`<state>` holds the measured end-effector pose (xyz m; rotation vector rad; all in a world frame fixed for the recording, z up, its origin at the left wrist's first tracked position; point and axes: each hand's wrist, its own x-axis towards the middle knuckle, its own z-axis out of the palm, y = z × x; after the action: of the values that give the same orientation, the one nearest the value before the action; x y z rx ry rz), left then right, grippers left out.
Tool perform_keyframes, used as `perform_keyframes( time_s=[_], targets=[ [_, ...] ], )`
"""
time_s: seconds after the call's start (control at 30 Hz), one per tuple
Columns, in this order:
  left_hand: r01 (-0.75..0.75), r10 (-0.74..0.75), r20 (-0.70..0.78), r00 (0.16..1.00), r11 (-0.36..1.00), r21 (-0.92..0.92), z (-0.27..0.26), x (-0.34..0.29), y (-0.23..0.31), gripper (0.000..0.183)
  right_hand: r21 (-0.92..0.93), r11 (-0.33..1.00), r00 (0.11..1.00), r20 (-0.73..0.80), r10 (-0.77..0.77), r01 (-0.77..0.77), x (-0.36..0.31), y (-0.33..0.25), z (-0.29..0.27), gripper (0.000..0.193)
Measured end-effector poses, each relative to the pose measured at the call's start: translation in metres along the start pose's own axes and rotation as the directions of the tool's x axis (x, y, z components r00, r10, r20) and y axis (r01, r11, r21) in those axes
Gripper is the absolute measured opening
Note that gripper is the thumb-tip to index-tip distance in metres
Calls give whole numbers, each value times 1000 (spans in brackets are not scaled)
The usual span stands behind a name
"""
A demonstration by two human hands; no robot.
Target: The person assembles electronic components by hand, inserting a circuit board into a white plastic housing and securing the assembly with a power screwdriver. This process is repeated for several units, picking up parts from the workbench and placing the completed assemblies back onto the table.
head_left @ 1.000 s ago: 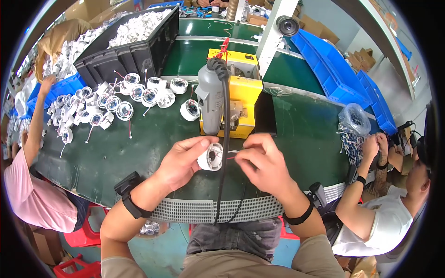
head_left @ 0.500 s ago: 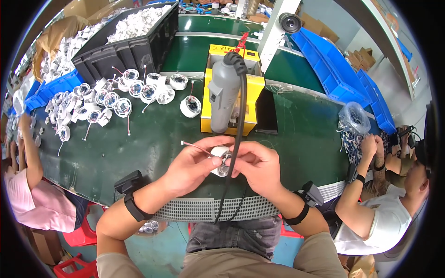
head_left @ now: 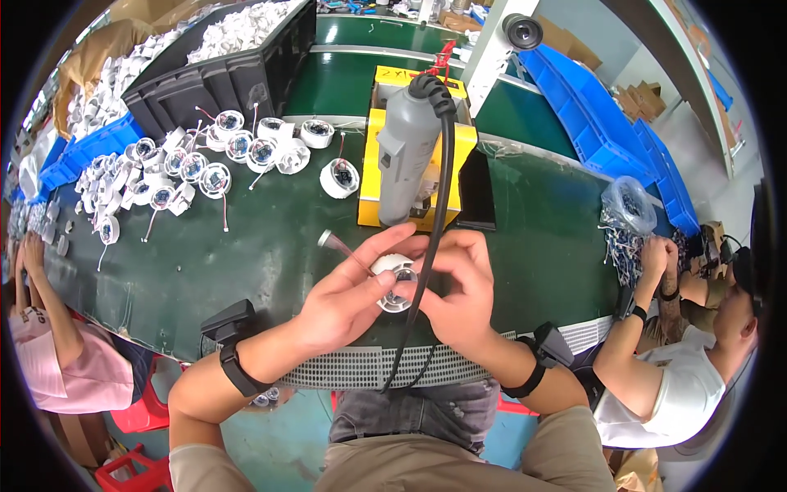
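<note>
Gripping a small white round housing [head_left: 393, 283] between both hands, a seated worker holds the part just above the near edge of a dark green workbench [head_left: 246, 262]. The left hand [head_left: 348, 299] is closed around the housing's left side, thumb stretched across the top, while the right hand [head_left: 459, 287] closes on it from the right, fingers curled over the rim. A thin wire with a grey tip [head_left: 328, 240] sticks out from the part toward the upper left. Directly above the hands hangs a grey power screwdriver [head_left: 406, 152], its black cable [head_left: 430, 246] running down in front of the housing and between the forearms to the table edge. Behind the tool sits a yellow fixture box [head_left: 455, 164], with a flat black panel [head_left: 475, 189] just beside it on the right. Across the bench to the left lie many similar white round housings [head_left: 205, 160] with loose wires, one alone [head_left: 339, 176] near the yellow box. A black crate [head_left: 221, 78] heaped with white parts stands behind them, and blue bins [head_left: 607, 123] line the right side. Both wrists carry black bands. At the left edge a person in a pink top [head_left: 65, 369] leans on the bench; at the right another person in a white shirt [head_left: 664, 394] handles parts near a clear bag of small pieces [head_left: 627, 205].
</note>
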<state>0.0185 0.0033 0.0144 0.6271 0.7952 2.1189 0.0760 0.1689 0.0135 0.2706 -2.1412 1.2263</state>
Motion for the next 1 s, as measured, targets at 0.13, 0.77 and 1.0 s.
perform_keyframes(
  time_s=[0.13, 0.77, 1.0],
  targets=[
    [39, -29, -28, 999, 868, 494, -4, -2, -3, 63, 453, 786, 907, 187, 377, -420, 2, 6, 1, 21],
    [409, -295, -421, 858, 888, 212, -20, 6, 2, 34, 359, 915, 927, -373, -39, 183, 116, -6, 28, 43],
    [423, -307, -432, 848, 883, 203, -21, 8, 2, 34, 359, 928, 915, -400, 57, 100, 122, -1, 34, 31]
  ],
)
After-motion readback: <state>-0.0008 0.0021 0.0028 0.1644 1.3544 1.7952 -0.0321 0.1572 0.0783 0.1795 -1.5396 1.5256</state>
